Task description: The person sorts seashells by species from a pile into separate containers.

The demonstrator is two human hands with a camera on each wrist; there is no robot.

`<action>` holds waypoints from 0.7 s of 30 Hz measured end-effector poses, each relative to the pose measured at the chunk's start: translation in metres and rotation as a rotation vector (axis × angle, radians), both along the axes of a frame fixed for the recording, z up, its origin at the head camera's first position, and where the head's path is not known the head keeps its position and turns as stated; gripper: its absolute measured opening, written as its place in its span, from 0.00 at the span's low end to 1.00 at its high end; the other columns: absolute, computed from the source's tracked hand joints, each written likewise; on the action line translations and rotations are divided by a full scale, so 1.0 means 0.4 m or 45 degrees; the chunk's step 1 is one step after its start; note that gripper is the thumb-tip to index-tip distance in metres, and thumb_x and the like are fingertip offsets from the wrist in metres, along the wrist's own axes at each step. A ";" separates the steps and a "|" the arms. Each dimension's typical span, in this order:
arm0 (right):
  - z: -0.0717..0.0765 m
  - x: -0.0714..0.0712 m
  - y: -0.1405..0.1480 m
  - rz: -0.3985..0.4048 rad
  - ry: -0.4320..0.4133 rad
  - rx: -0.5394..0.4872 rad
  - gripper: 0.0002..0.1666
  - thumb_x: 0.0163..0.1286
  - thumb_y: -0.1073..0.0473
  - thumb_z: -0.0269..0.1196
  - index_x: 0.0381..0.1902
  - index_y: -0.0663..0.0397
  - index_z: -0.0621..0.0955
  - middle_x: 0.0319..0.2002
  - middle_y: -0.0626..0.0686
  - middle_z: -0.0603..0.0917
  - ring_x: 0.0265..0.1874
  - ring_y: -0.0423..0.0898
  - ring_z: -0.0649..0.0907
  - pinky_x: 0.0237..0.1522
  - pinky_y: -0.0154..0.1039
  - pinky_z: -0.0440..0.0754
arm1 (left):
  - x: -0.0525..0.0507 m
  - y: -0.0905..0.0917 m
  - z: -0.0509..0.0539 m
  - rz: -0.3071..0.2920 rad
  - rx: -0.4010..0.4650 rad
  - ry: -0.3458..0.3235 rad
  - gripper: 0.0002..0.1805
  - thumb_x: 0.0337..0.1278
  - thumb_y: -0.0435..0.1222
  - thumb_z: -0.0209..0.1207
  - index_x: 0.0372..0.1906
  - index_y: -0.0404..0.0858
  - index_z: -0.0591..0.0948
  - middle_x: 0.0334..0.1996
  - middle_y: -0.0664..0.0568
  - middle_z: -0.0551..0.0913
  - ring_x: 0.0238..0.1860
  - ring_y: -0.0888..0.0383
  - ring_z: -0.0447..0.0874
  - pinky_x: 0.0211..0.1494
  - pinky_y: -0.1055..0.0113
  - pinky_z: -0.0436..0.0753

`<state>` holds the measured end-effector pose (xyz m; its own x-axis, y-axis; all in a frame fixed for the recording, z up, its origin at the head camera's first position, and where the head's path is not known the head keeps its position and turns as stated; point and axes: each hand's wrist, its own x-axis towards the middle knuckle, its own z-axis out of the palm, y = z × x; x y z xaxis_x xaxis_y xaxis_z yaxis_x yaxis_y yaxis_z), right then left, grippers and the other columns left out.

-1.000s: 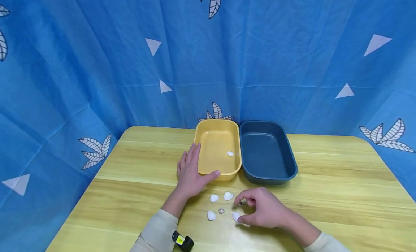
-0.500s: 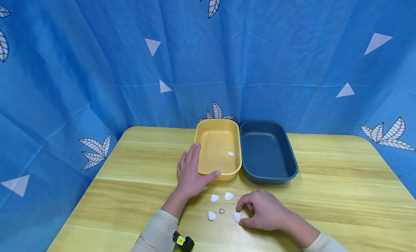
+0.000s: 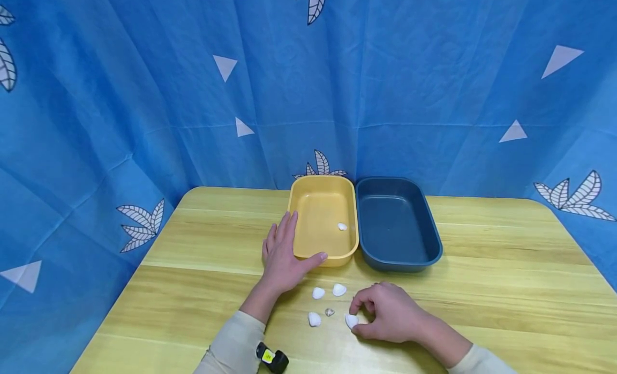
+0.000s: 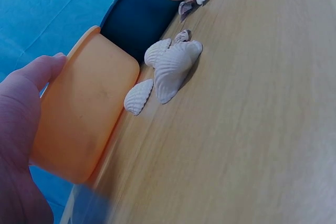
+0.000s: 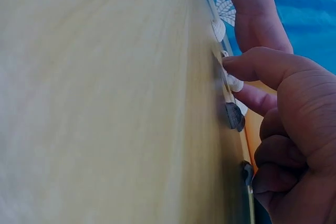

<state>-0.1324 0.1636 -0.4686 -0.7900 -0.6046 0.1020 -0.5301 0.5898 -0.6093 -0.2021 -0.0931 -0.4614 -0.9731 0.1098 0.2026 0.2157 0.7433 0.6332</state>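
My right hand (image 3: 392,312) pinches a white seashell (image 3: 351,321) lying on the table between thumb and index finger; its other fingers are curled under. In the left wrist view, a small grey shell (image 4: 186,9) lies beside this hand. To its left lie white seashells (image 3: 314,319) and a small grey-brown shell (image 3: 330,312). With fingers stretched along its left side and thumb on its near rim, my left hand (image 3: 284,261) rests on the yellow tray (image 3: 324,261). Inside that tray sits one small white shell (image 3: 341,226).
A dark blue tray (image 3: 400,267) stands against the yellow tray's right side. Both are near the back of the wooden table (image 3: 501,277), before a blue patterned curtain (image 3: 414,84). Dark shells (image 5: 233,116) show beside the right hand in the right wrist view.
My right hand has drawn slightly down, and its index finger has closed in to the white seashell. The small shell seen under it earlier is hidden from the head view. The left hand stays put.
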 end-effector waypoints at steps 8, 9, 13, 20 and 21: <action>0.014 0.000 0.001 -0.018 -0.029 -0.066 0.11 0.53 0.48 0.77 0.31 0.31 0.84 0.13 0.32 0.65 0.15 0.30 0.65 0.21 0.30 0.67 | 0.002 -0.002 0.001 0.000 -0.007 -0.004 0.62 0.45 0.70 0.63 0.81 0.55 0.47 0.80 0.56 0.44 0.76 0.37 0.39 0.71 0.36 0.40; 0.018 0.000 0.001 -0.019 -0.032 -0.078 0.11 0.53 0.49 0.77 0.31 0.31 0.84 0.13 0.32 0.65 0.15 0.30 0.65 0.21 0.30 0.66 | 0.002 -0.002 0.001 -0.001 -0.006 -0.008 0.62 0.45 0.70 0.63 0.81 0.55 0.46 0.80 0.56 0.44 0.76 0.37 0.39 0.71 0.36 0.40; 0.035 -0.006 0.002 -0.020 -0.014 -0.137 0.12 0.53 0.51 0.78 0.30 0.32 0.83 0.12 0.31 0.63 0.13 0.29 0.64 0.19 0.29 0.64 | 0.004 -0.002 0.001 -0.003 -0.003 -0.007 0.62 0.44 0.70 0.63 0.81 0.56 0.46 0.80 0.56 0.44 0.76 0.38 0.39 0.71 0.37 0.40; 0.068 -0.024 0.006 -0.011 0.023 -0.227 0.12 0.53 0.54 0.78 0.31 0.34 0.84 0.14 0.32 0.55 0.14 0.30 0.57 0.19 0.28 0.59 | 0.001 -0.003 -0.001 -0.004 0.000 0.005 0.62 0.44 0.70 0.63 0.81 0.55 0.47 0.80 0.56 0.44 0.76 0.37 0.40 0.70 0.36 0.40; 0.074 -0.027 0.006 -0.011 0.026 -0.234 0.12 0.54 0.54 0.78 0.31 0.35 0.84 0.14 0.32 0.54 0.15 0.30 0.56 0.20 0.28 0.59 | 0.001 -0.003 -0.001 -0.004 0.001 0.007 0.62 0.44 0.70 0.63 0.81 0.54 0.48 0.80 0.56 0.44 0.76 0.37 0.40 0.70 0.36 0.40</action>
<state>-0.1434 0.1661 -0.4391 -0.7917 -0.5676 0.2260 -0.5388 0.4743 -0.6962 -0.2018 -0.0942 -0.4619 -0.9717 0.1125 0.2077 0.2211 0.7423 0.6325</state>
